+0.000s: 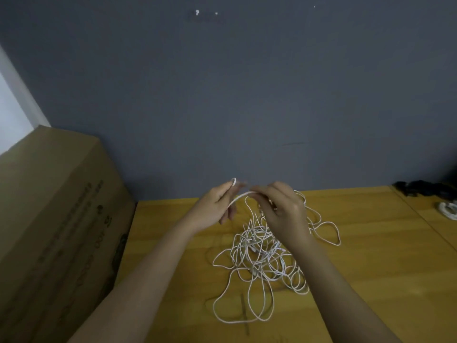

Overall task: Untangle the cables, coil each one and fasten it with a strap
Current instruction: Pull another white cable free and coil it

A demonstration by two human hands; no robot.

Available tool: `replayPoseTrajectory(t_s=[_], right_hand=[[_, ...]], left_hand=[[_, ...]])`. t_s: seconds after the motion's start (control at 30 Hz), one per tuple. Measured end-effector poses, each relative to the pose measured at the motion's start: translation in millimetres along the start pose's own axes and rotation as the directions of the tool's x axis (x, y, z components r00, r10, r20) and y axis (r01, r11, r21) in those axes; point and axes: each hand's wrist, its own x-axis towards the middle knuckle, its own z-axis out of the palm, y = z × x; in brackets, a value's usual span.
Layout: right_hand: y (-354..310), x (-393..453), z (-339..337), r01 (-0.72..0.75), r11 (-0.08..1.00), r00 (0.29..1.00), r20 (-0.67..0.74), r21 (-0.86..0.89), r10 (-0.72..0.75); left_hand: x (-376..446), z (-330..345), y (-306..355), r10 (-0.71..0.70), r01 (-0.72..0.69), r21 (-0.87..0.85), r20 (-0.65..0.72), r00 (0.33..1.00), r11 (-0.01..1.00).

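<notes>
- The tangle of white cables (264, 251) lies on the wooden table (371, 243), in front of the grey wall (222, 95) and right of the cardboard box (57, 219).
- One strand (241, 195) rises from the heap and arches between both hands, running roughly left to right; its looped end sticks up past the left hand's fingertips.
- The left hand (212, 209) pinches that strand near its end, fingers curled round it.
- The right hand (279, 209), just above the heap, has its fingers curled on the same strand.
- Judgement: this looks like drawing one cable free. Feed it out slowly, lifting crossing loops clear instead of tugging, or knots may tighten.
- Well right of the heap, at the table's far edge, lie a dark bundle (425, 189) and a white coil (448, 210).
</notes>
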Motion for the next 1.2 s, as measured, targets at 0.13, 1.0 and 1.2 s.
replayPoseTrajectory(t_s=[0.13, 1.0, 1.2], right_hand=[[2.9, 12.3, 3.9, -0.089, 0.990, 0.994, -0.057, 0.108, 0.096], [2.0, -35.7, 29.6, -0.866, 0.329, 0.500, 0.688, 0.378, 0.526], [-14.4, -61.9, 45.0, -0.788, 0.581, 0.537, 0.689, 0.204, 0.486]], left_hand=[[-6.7, 7.1, 4.4, -0.047, 0.044, -0.169, -0.018, 0.999, 0.985], [-10.9, -8.0, 29.5, -0.285, 0.050, -0.656, -0.257, 0.923, 0.753], [6.1, -3.2, 35.6, -0.303, -0.020, -0.697, -0.337, 0.891, 0.717]])
